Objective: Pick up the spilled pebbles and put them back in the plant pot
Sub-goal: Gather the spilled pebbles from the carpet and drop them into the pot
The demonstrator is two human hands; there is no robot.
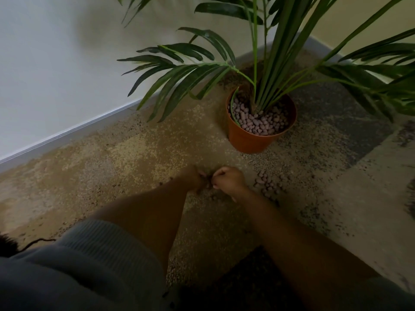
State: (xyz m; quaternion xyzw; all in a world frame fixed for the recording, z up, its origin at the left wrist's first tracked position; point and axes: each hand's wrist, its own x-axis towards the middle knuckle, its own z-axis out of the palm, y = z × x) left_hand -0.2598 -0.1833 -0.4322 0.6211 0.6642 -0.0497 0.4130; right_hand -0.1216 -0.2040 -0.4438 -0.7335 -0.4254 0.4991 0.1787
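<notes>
Left hand: low on the carpet, about midway between the skirting at the left and the pot; fingers curl inward, cupped toward the other hand. Whether pebbles lie in it I cannot tell, as the spot is dark and blurred.
Right hand: just beside the left, nearly touching it; fingers bunched tight as if pinching something small, the contents hidden.
Spilled pebbles: a loose cluster on the carpet just right of the right hand, a few strays trailing toward the near edge.
Plant pot: upright, beyond the hands toward the room corner, already holding many pebbles around the stems.
Risk, carry: a loosely cupped palm may drop pebbles on the way up to the rim.
Risk, fronds: leaves overhang the route; brushing them could jog the hand or tip the pot.
Risk, strays: the speckled carpet could hide single pebbles.
</notes>
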